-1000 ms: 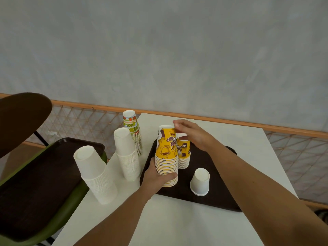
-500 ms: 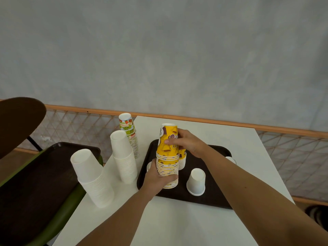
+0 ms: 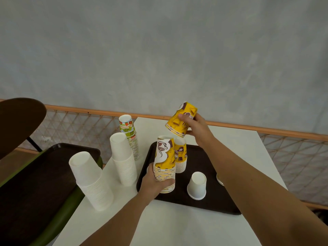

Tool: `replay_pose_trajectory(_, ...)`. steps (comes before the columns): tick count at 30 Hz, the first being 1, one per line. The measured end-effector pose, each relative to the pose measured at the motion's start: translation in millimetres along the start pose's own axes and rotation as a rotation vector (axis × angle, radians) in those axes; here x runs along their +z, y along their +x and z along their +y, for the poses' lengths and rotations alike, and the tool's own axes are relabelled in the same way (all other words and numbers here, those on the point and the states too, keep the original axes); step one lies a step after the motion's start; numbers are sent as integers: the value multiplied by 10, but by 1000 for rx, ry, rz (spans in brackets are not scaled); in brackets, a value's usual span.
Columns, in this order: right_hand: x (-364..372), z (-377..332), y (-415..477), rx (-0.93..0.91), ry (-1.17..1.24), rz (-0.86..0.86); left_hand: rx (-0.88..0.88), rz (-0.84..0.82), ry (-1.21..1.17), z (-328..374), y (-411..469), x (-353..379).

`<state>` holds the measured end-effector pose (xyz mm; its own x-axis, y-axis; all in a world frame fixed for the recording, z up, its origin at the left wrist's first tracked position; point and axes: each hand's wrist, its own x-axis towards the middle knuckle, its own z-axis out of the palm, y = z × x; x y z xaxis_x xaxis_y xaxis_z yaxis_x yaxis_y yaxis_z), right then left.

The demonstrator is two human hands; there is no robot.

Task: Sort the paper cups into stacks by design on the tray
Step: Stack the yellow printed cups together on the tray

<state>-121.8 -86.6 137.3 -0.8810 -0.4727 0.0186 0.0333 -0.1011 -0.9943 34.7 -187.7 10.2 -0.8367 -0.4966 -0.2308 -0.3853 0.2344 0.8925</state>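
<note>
Yellow brown-printed cups, plain white cups, dark-brown tray

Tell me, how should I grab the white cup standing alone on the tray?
Probably from above: the white cup sits upside down, rim flat on the tray, narrow base up. Wrap fingers round its upper sides; nothing touches it there.

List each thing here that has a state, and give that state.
Left hand: grips tall yellow stack.
Right hand: holds yellow cups.
Yellow cups: raised, tilted.
Tall yellow stack: inverted, upright.
Short yellow stack: stands inverted on tray.
White cup: inverted on tray.
Near white stack: inverted on table.
Far white stack: inverted on table.
</note>
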Motion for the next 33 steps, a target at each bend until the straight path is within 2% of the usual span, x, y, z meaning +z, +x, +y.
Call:
replay_pose_trajectory(3, -51, 111, 109, -54, -32, 120, -8, 14, 7, -19, 20, -27)
replay_pose_trajectory(7, -55, 348, 159, -76, -167, 172, -15, 27, -31, -20, 36, -69)
replay_pose_trajectory(19, -48, 720, 218, 49, -506, 76, 12, 32, -119, 39, 31, -168)
replay_pose_trajectory(25, -5, 511, 168, -146, -549, 163, 29, 25, -86, 131, 49, -161)
replay_pose_trajectory(28, 38, 324, 82, -162, -420, 67, 41, 24, -72, 171, 57, -143)
replay_pose_trajectory(31, 62, 191, -11, -65, -313, -174, 60, 11, -80, 232, 46, -130)
replay_pose_trajectory(33, 79, 168, -55, 39, -358, -332, 77, 1, -100, 283, 40, -116)
